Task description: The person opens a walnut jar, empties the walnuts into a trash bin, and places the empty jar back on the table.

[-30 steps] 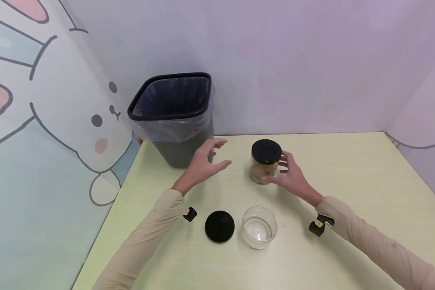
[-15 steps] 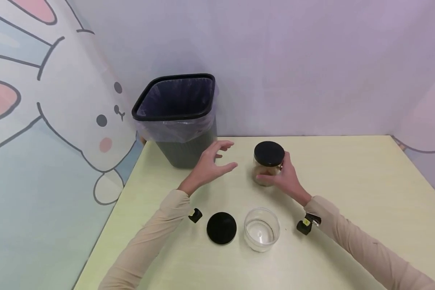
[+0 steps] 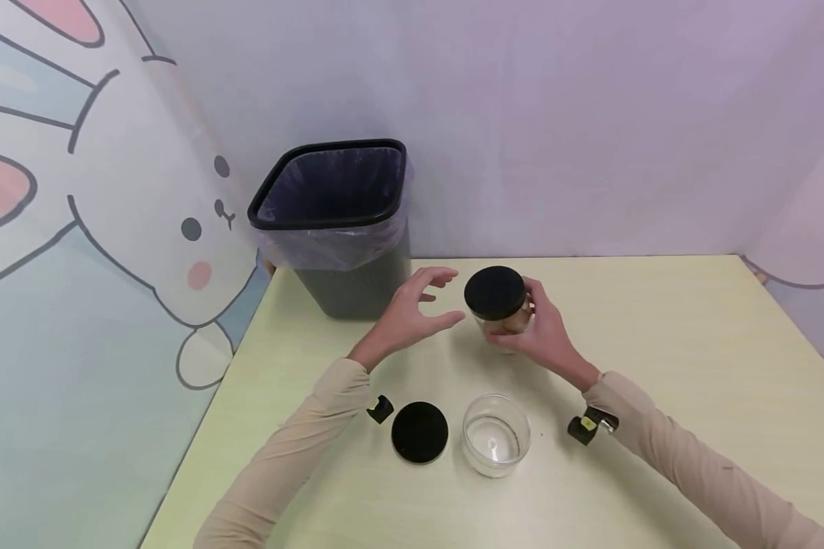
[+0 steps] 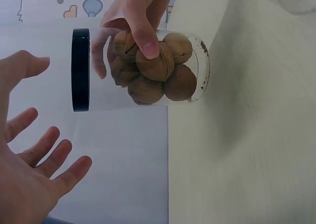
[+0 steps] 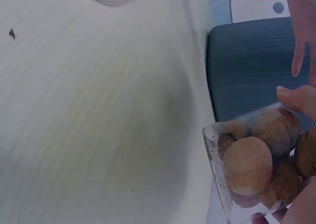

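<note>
My right hand (image 3: 548, 333) grips a clear jar with a black lid (image 3: 494, 293) from its right side, thumb across the front. Several brown walnuts (image 4: 155, 68) show through the jar wall. Held off the table, the jar (image 5: 231, 197) leans slightly to the left in the head view. My left hand (image 3: 412, 309) hovers just left of the lid with fingers and thumb spread, apart from the jar. Nearer to me on the table lie a loose black lid (image 3: 420, 432) and an uncovered clear jar (image 3: 496, 436) with nothing in it.
A grey bin (image 3: 357, 286) with a black rim and a plastic liner stands at the back left, behind my left hand. The pale yellow table (image 3: 659, 320) meets a whitish wall at the back. A rabbit-printed wall (image 3: 144, 191) borders the left side.
My right hand has closed round the walnut jar, raised it and tipped it towards the left. My left hand has drifted right, closer to the lid. The loose lid and uncovered jar stay put.
</note>
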`<state>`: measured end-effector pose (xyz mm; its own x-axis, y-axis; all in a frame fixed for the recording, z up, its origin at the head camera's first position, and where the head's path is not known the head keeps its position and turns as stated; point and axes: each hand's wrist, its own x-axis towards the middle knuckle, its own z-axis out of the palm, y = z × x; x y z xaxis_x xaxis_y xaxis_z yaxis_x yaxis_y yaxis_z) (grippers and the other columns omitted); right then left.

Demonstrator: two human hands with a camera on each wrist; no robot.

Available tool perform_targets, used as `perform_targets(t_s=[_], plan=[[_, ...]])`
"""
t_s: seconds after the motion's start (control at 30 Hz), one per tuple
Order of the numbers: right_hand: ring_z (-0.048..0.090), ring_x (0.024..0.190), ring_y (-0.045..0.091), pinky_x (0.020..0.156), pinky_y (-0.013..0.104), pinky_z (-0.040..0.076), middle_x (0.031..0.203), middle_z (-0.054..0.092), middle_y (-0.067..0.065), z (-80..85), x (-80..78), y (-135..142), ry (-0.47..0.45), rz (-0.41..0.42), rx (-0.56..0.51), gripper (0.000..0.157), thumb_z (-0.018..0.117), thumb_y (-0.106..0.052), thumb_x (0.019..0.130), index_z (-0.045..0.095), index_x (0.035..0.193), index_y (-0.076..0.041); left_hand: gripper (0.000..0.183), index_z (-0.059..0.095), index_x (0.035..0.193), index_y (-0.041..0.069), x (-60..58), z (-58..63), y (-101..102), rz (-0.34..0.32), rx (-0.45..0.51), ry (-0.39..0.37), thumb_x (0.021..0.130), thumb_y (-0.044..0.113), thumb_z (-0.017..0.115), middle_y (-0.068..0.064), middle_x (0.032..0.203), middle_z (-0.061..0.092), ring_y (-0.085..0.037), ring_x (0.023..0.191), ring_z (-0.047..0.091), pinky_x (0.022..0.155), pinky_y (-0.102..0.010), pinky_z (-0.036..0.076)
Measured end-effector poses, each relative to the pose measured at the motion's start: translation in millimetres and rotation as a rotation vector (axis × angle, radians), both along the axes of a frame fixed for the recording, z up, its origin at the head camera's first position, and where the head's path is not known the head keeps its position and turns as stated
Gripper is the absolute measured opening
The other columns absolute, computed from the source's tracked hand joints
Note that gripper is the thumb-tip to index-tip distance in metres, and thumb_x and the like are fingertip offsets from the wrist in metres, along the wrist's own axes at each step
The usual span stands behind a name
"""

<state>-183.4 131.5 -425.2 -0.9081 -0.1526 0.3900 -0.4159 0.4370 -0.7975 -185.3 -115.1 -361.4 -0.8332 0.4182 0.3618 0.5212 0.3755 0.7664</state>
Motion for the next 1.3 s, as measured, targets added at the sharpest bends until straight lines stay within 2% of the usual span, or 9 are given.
perform_targets(t_s=[0.1,0.27,0.47,0.6,0.73,0.9,0.97,1.13,1.3], plan=[[0.050,0.103,0.020,0.080,0.039,0.040,0.119,0.055,0.005,6.7,3.0,-0.6,0.030,0.026,0.012,0.094,0.093,-0.017,0.054,0.041,0.132,-0.010,0.059,0.052,0.131,0.013,0.0,1.1,1.6,-0.003,-0.014,0.003,0.078,0.025,0.077,0.001,0.126,0.052,-0.019,0.113,0.050,0.090,-0.037,0.047],[0.050,0.107,0.020,0.084,0.042,0.039,0.120,0.055,0.004,14.1,5.5,-2.0,0.070,0.053,0.040,0.094,0.093,-0.016,0.052,0.043,0.132,-0.011,0.062,0.050,0.132,0.015,1.1,4.3,4.3,-0.015,-0.020,-0.013,0.077,0.028,0.078,0.003,0.129,0.050,-0.017,0.115,0.048,0.090,-0.037,0.046],[0.050,0.106,0.021,0.088,0.046,0.038,0.116,0.056,0.005,25.6,11.3,-4.4,0.124,0.093,0.089,0.096,0.093,-0.017,0.051,0.043,0.132,-0.011,0.067,0.048,0.133,0.018,4.6,9.8,10.2,-0.048,-0.021,-0.049,0.075,0.031,0.079,0.002,0.130,0.046,-0.020,0.117,0.046,0.091,-0.038,0.045],[0.051,0.102,0.020,0.084,0.045,0.041,0.114,0.056,0.004,33.3,16.0,-7.3,0.145,0.125,0.107,0.095,0.093,-0.016,0.051,0.044,0.132,-0.010,0.072,0.045,0.136,0.021,8.1,13.5,13.8,-0.082,-0.034,-0.041,0.074,0.032,0.080,0.005,0.131,0.044,-0.012,0.118,0.043,0.088,-0.034,0.046],[0.050,0.099,0.020,0.084,0.046,0.038,0.113,0.056,0.003,38.6,18.8,-8.4,0.188,0.126,0.166,0.094,0.093,-0.018,0.050,0.045,0.131,-0.010,0.078,0.043,0.139,0.024,12.6,20.0,17.5,-0.112,-0.071,-0.011,0.072,0.033,0.082,0.007,0.135,0.040,-0.007,0.119,0.039,0.089,-0.035,0.044],[0.048,0.100,0.021,0.080,0.048,0.031,0.111,0.055,0.002,45.8,22.9,-7.4,0.252,0.094,0.275,0.094,0.092,-0.023,0.051,0.045,0.132,-0.014,0.082,0.042,0.139,0.025,16.3,26.3,22.4,-0.134,-0.180,0.052,0.069,0.036,0.083,0.003,0.136,0.037,-0.010,0.122,0.035,0.095,-0.035,0.040],[0.046,0.101,0.022,0.079,0.048,0.030,0.111,0.054,0.001,49.4,25.4,-7.5,0.270,0.097,0.297,0.094,0.091,-0.023,0.051,0.046,0.132,-0.014,0.078,0.046,0.136,0.027,17.3,27.6,23.6,-0.130,-0.206,0.085,0.068,0.037,0.083,0.003,0.133,0.039,-0.011,0.120,0.038,0.093,-0.033,0.041],[0.046,0.104,0.023,0.079,0.050,0.031,0.116,0.053,0.003,53.9,29.4,-6.9,0.299,0.144,0.341,0.095,0.091,-0.027,0.052,0.044,0.133,-0.012,0.069,0.056,0.126,0.026,22.4,32.0,22.6,-0.111,-0.179,0.143,0.064,0.034,0.084,0.005,0.123,0.046,-0.013,0.108,0.049,0.085,-0.031,0.046],[0.050,0.104,0.018,0.085,0.049,0.034,0.123,0.051,0.002,57.1,29.3,-0.7,0.255,0.244,0.339,0.099,0.091,-0.031,0.057,0.038,0.139,-0.013,0.067,0.058,0.124,0.023,28.1,37.7,17.3,-0.121,-0.109,0.174,0.063,0.033,0.085,0.002,0.120,0.049,-0.017,0.105,0.052,0.082,-0.036,0.050]])
